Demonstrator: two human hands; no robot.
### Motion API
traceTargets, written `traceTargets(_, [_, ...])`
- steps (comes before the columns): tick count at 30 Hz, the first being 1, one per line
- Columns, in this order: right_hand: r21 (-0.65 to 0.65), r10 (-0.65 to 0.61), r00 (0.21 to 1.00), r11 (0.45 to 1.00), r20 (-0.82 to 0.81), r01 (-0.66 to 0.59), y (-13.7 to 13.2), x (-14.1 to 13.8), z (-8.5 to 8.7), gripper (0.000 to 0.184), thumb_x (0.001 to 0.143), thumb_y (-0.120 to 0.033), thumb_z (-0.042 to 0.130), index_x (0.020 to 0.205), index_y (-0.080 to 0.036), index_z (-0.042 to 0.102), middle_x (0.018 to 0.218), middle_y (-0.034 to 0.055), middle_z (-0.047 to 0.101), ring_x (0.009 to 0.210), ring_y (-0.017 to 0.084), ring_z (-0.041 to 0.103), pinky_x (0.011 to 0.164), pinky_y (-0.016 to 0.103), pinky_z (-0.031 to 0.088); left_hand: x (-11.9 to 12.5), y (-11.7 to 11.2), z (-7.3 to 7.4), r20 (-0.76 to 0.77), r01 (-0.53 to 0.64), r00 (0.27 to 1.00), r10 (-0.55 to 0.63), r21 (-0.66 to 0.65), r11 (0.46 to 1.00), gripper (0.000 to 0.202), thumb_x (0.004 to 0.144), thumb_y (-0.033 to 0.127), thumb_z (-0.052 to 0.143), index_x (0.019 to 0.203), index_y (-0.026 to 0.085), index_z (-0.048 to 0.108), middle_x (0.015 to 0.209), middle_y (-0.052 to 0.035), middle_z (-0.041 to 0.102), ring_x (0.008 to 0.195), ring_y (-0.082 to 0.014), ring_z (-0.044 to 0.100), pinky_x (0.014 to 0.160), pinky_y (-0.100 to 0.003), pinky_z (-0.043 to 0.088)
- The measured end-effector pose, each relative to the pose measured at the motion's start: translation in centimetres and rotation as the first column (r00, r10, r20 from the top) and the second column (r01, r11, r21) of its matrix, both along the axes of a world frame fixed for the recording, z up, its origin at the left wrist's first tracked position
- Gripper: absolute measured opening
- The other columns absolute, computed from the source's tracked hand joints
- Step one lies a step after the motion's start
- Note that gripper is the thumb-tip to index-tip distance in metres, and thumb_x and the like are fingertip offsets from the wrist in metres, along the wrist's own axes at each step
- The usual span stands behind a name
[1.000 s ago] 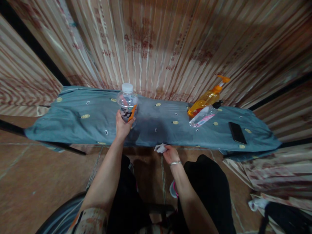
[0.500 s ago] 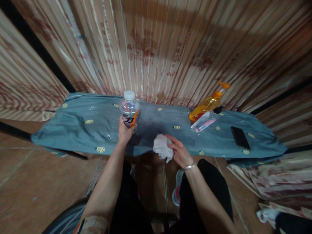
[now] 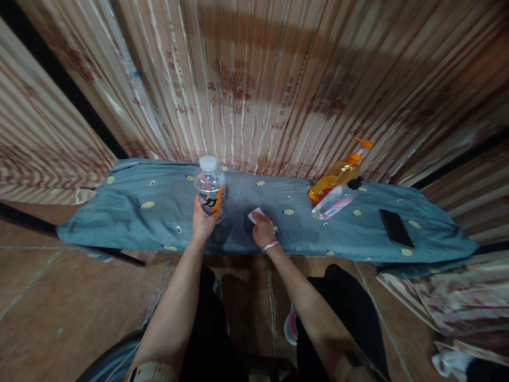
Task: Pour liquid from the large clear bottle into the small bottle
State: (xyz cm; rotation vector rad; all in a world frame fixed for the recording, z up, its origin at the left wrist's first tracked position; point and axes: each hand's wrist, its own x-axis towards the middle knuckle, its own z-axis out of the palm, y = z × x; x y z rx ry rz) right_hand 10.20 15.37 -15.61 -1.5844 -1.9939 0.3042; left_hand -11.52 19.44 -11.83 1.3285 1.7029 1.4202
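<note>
My left hand (image 3: pixel 204 220) is wrapped round a clear plastic bottle (image 3: pixel 210 183) with a white cap and a black-and-orange label, standing upright on the cloth. My right hand (image 3: pixel 263 230) presses a crumpled white tissue (image 3: pixel 255 214) against the teal cloth (image 3: pixel 167 183), just right of the bottle; the hand covers most of it. Around both hands the cloth has a darker, wet-looking patch. Whether the white piece is paper or fabric is hard to tell.
An orange pump bottle (image 3: pixel 336 179) and a clear bottle with a black cap (image 3: pixel 338 199) lean at the right. Beyond them lies a black phone (image 3: pixel 396 228). A pleated curtain (image 3: pixel 246 79) hangs behind, with dark metal bars (image 3: pixel 71 85) at the sides.
My right hand has moved left and forward, from holding the tissue over the front edge to pressing it on the cloth. The left hand still grips the bottle.
</note>
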Motion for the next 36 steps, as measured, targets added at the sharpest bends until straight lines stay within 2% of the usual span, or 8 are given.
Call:
traceTargets(4, [-0.169, 0.252, 0.942, 0.942, -0.22, -0.291, -3.7, -3.8, 1.2, 0.054, 0.077, -0.004, 0.052, 0.124, -0.021, 0.073, 0.127, 0.0068, 0.076, 0.116, 0.023, 0.07, 0.106, 0.039, 0.054, 0.0, 0.0, 0.0, -0.006, -0.015, 1.0, 0.015, -0.015, 1.0, 0.073, 0.057, 0.023, 0.085, 0.123, 0.022, 0.053, 0.116, -0.0102, 0.07, 0.112, -0.0339, 0.069, 0.102, -0.051, 0.053])
traceTargets(7, [-0.231, 0.178, 0.83, 0.911, -0.529, -0.343, -4.7, -0.9, 2.9, 0.045, 0.083, -0.014, 0.054, 0.123, -0.022, 0.074, 0.114, 0.0013, 0.079, 0.099, 0.021, 0.074, 0.092, 0.035, 0.059, 0.1, -0.1, -0.1, 0.003, 0.019, 1.0, -0.019, -0.017, 1.0, 0.071, 0.055, 0.024, 0.088, 0.118, 0.024, 0.054, 0.11, -0.0064, 0.072, 0.106, -0.0314, 0.071, 0.098, -0.049, 0.055])
traceTargets(9, [-0.186, 0.08, 0.795, 0.954, -0.601, -0.237, -3.9, 2.4, 4.1, 0.043, 0.086, -0.019, 0.055, 0.126, -0.019, 0.072, 0.117, 0.0035, 0.079, 0.101, 0.022, 0.073, 0.094, 0.037, 0.059, 0.2, -0.2, -0.3, 0.014, 0.049, 0.999, -0.049, -0.011, 0.999, 0.07, 0.054, 0.024, 0.088, 0.116, 0.024, 0.055, 0.109, -0.0054, 0.073, 0.103, -0.0302, 0.071, 0.097, -0.048, 0.056])
traceTargets(13, [-0.047, -0.086, 0.911, 0.996, -0.404, 0.074, -1.6, 7.2, 4.6, 0.049, 0.081, -0.013, 0.055, 0.127, -0.02, 0.071, 0.125, 0.0083, 0.077, 0.117, 0.026, 0.07, 0.107, 0.044, 0.053, 0.6, -0.3, -0.5, 0.041, 0.093, 0.995, -0.093, 0.012, 0.996, 0.073, 0.056, 0.021, 0.087, 0.121, 0.025, 0.053, 0.114, -0.0054, 0.072, 0.108, -0.0295, 0.071, 0.099, -0.047, 0.055])
traceTargets(20, [-0.034, 0.053, 0.998, 0.998, -0.017, -0.053, -4.3, 8.5, 2.2, 0.05, 0.09, -0.018, 0.054, 0.139, -0.019, 0.064, 0.146, 0.0147, 0.064, 0.136, 0.027, 0.061, 0.115, 0.048, 0.05, 0.6, -0.2, -0.9, 0.044, 0.069, 0.997, -0.07, 0.02, 0.997, 0.087, 0.054, 0.019, 0.089, 0.131, 0.026, 0.049, 0.125, -0.0091, 0.069, 0.117, -0.0327, 0.069, 0.106, -0.051, 0.052])
traceTargets(24, [0.054, -0.121, 0.993, 0.991, -0.007, 0.121, -7.9, 14.1, 3.5, 0.049, 0.097, -0.037, 0.049, 0.141, -0.02, 0.061, 0.144, 0.0144, 0.066, 0.136, 0.028, 0.061, 0.115, 0.048, 0.049, 0.3, -0.2, -1.0, 0.047, 0.073, 0.996, -0.074, 0.022, 0.997, 0.093, 0.054, 0.017, 0.089, 0.137, 0.024, 0.047, 0.134, -0.0124, 0.065, 0.128, -0.0342, 0.064, 0.112, -0.051, 0.048])
traceTargets(30, [0.127, -0.66, 0.742, 0.751, 0.116, 0.648, -10.4, 29.6, 4.7, 0.074, 0.09, -0.05, 0.048, 0.146, -0.002, 0.05, 0.144, 0.0309, 0.058, 0.136, 0.041, 0.057, 0.112, 0.056, 0.047, -0.1, -0.4, -1.0, 0.068, 0.066, 0.996, -0.064, -0.018, 0.998, 0.1, 0.055, 0.017, 0.089, 0.143, 0.022, 0.044, 0.144, -0.0186, 0.06, 0.137, -0.0387, 0.058, 0.114, -0.056, 0.045])
traceTargets(36, [-0.039, -0.864, 0.475, 0.476, 0.168, 0.879, -9.7, 38.7, 4.5, 0.102, 0.084, -0.067, 0.06, 0.154, 0.004, 0.037, 0.152, 0.0408, 0.043, 0.148, 0.051, 0.039, 0.116, 0.065, 0.036, -0.8, -1.2, 0.2, 0.112, 0.009, 0.994, -0.006, -0.027, 1.0, 0.109, 0.05, 0.024, 0.095, 0.146, 0.024, 0.042, 0.153, -0.0215, 0.053, 0.145, -0.0394, 0.05, 0.117, -0.059, 0.041])
